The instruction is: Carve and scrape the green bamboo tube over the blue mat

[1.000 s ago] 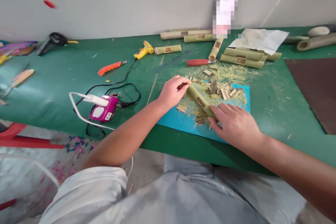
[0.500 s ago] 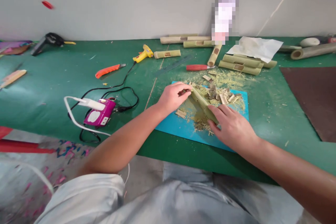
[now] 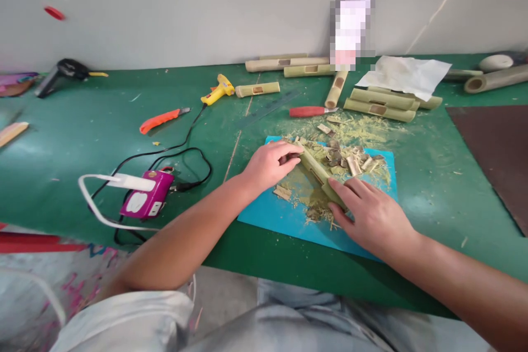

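Observation:
A green bamboo tube [image 3: 317, 169] with an opening cut in its side slants over the blue mat [image 3: 264, 214]. My left hand [image 3: 275, 162] is closed at its far end, with the fingertips partly hidden. Around the near end my right hand [image 3: 369, 209] is wrapped, thumb and fingers on either side. Bamboo chips [image 3: 355, 165] and pale shavings lie heaped on the mat beside and under the tube. Beyond the mat rests a red-handled knife [image 3: 308, 111].
Several cut bamboo tubes [image 3: 379, 111] lie at the back, some under white paper [image 3: 406, 76]. On the left are an orange utility knife [image 3: 160, 120], a yellow glue gun [image 3: 218, 89] and a purple power adapter [image 3: 147, 193] with cables. A dark brown board [image 3: 495, 154] lies right.
The camera view has shifted slightly, so things on the left appear farther left and lower. Both hands keep their hold on the bamboo tube, whose side opening now shows more.

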`<state>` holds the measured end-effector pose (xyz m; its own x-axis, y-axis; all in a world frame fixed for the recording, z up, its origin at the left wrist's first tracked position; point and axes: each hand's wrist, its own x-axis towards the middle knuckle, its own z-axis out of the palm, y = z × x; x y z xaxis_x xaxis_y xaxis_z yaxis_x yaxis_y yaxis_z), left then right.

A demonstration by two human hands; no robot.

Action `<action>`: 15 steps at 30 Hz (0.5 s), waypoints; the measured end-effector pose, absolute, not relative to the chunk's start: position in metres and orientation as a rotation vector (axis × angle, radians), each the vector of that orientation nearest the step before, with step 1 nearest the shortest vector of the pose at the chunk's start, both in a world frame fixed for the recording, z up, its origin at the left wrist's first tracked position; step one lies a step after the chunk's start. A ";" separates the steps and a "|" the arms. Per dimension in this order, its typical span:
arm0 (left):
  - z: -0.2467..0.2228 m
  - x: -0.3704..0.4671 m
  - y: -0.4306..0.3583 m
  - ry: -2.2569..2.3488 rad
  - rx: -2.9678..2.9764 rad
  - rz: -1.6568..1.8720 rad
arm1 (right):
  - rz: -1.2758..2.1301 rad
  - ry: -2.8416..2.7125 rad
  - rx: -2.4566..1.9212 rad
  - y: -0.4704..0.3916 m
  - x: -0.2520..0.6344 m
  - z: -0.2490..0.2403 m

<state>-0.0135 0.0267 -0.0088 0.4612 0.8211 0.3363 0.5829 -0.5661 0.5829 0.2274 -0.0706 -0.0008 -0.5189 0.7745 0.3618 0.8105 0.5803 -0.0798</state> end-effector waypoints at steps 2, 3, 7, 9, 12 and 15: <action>-0.009 -0.014 0.027 1.163 2.323 0.872 | -0.152 -2.466 -1.284 -0.071 0.226 0.000; -0.010 -0.014 0.027 1.153 2.322 0.896 | -0.159 -2.474 -1.283 -0.071 0.226 0.001; -0.009 -0.013 0.027 1.129 2.317 0.970 | -0.176 -2.501 -1.291 -0.072 0.224 0.001; -0.008 -0.012 0.027 1.124 2.319 0.977 | -0.186 -2.505 -1.301 -0.072 0.224 0.001; -0.006 -0.011 0.026 1.117 2.334 0.974 | -0.210 -2.501 -1.303 -0.073 0.223 0.002; -0.006 -0.012 0.025 1.115 2.367 0.951 | -0.229 -2.487 -1.288 -0.073 0.222 0.004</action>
